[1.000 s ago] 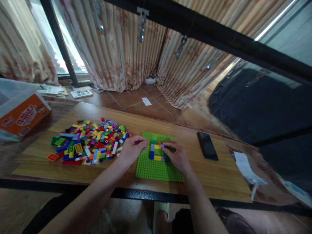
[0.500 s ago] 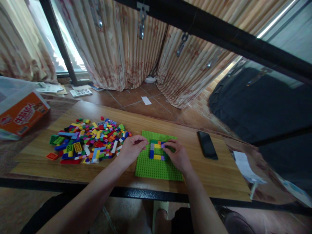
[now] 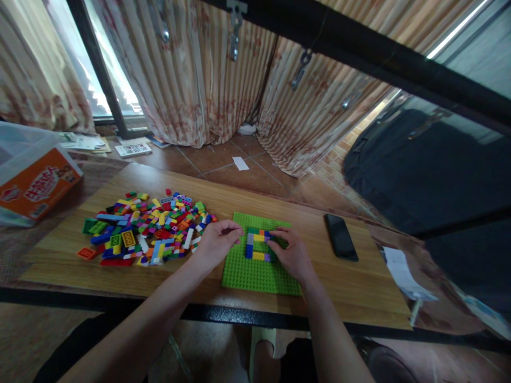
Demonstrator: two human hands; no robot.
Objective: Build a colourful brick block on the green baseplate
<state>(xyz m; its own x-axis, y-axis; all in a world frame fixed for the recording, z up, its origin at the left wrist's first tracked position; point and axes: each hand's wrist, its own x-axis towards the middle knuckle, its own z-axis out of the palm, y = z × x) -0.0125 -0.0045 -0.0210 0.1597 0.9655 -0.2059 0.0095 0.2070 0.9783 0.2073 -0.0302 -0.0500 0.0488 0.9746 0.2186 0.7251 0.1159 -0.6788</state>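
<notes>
A green studded baseplate (image 3: 255, 279) lies on the table, bearing a small rectangular outline of toy bricks (image 3: 249, 251) in blue, grey, yellow, green, orange and purple. At its right side, my right hand (image 3: 292, 252) has thumb and index fingertips at a small purple brick (image 3: 267, 239), seemingly pinching it; its other fingers hide part of that side. My left hand (image 3: 219, 242) hovers by the baseplate's left edge, thumb and index finger pinched together. Whatever is between them, if anything, is too small to make out. A heap of loose toy bricks (image 3: 159, 218) spreads left of this hand.
A black phone (image 3: 341, 238) lies on the wooden table (image 3: 199, 290) to the right. Beyond the left end stands a clear plastic box (image 3: 40, 183) with an orange label. A dark metal bar (image 3: 359, 61) crosses overhead, and papers (image 3: 403, 268) lie past the right end.
The view has shifted very slightly. Both hands keep nearly the same places, with the right fingertips still at the purple brick.
</notes>
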